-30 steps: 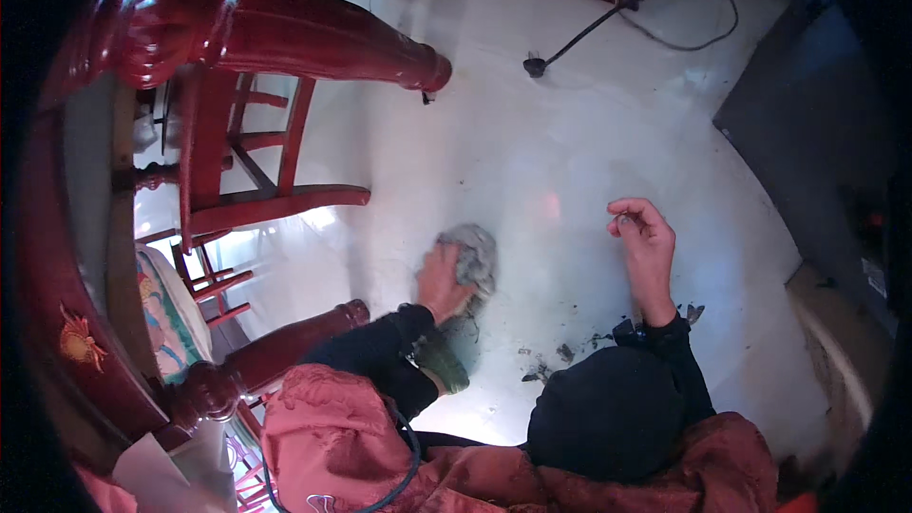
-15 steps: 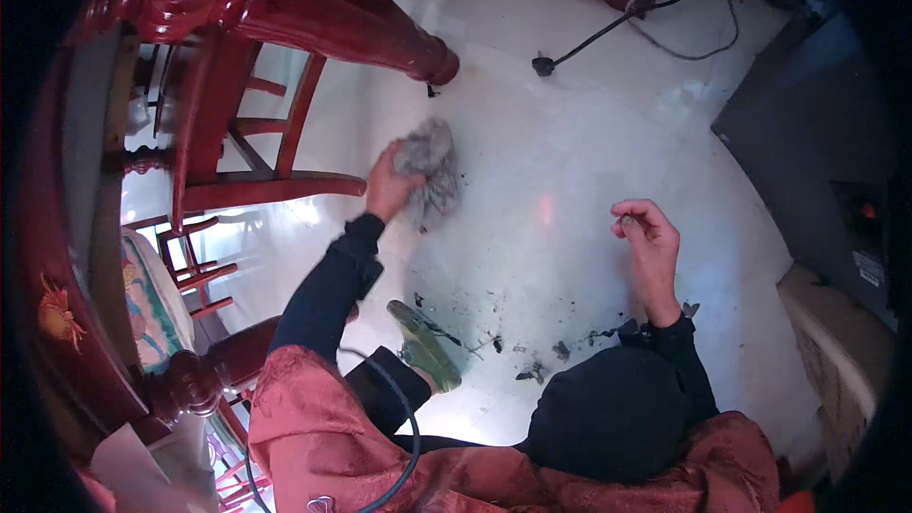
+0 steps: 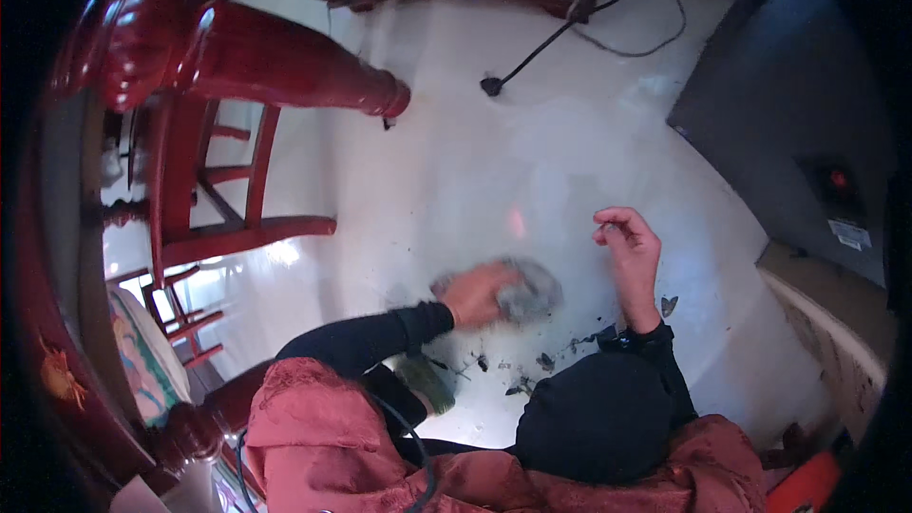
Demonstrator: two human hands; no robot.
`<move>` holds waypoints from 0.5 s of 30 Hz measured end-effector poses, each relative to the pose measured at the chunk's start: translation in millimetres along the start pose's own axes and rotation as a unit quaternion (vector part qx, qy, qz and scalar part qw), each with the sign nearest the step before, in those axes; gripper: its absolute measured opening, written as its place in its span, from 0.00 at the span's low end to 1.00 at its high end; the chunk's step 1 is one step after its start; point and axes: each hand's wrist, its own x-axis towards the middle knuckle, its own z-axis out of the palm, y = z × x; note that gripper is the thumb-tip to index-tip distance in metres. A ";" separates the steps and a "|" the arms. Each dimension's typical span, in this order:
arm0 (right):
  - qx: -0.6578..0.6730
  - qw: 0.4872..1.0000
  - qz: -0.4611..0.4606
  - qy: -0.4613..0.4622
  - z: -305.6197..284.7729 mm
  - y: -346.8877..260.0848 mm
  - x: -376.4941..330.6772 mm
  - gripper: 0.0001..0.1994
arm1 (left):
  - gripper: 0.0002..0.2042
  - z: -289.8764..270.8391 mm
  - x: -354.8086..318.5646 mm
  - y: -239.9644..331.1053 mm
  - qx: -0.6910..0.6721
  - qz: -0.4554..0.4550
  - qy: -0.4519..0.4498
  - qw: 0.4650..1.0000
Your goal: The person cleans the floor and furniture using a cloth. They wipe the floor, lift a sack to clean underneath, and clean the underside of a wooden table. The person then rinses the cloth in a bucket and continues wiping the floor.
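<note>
My left hand (image 3: 478,295) presses a crumpled grey cloth (image 3: 530,293) against the pale floor, its fingers closed on it. Both hand and cloth are smeared by motion. To the right, my right hand (image 3: 631,252) hovers with thumb and fingers curled together. Whatever it may pinch is too small to name. Between my arms and in front of my knees, dark scraps (image 3: 544,361) and crumbs lie scattered on the floor. Another dark flake (image 3: 669,306) lies right of my right wrist. My green shoe (image 3: 425,385) shows beyond the left forearm.
A thick red wooden leg (image 3: 285,57) slants in at upper left, above a red chair (image 3: 247,239). A black plug (image 3: 491,85) on a cord lies farther off. At right stand a dark box-shaped appliance (image 3: 769,123) and a cardboard box (image 3: 807,294).
My left hand has swept the cloth right and nearer to me, close to the dark scraps. The right hand keeps nearly the same curled pose. The whole view has shifted a little.
</note>
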 end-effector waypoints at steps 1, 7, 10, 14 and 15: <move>0.007 1.000 -0.002 -0.011 6.1 -0.3 -2.5 0.10 | 0.34 22.6 -14.8 1.4 -0.013 0.062 0.004 0.998; -0.036 0.998 -0.001 0.046 -28.2 -12.9 -10.2 0.10 | 0.36 -13.6 -4.7 4.4 -0.070 0.097 -0.131 0.984; -0.093 0.992 -0.018 0.086 -49.3 -4.9 0.2 0.12 | 0.35 -102.0 13.2 -24.1 0.003 0.054 -0.013 0.998; -0.378 0.892 -0.247 0.031 -11.2 -35.0 73.5 0.16 | 0.34 -168.0 7.0 -73.7 0.013 -0.015 0.108 0.994; -0.422 0.854 -0.304 0.020 -3.5 -34.7 104.8 0.19 | 0.33 -167.0 -0.1 -95.9 0.005 -0.017 0.145 0.989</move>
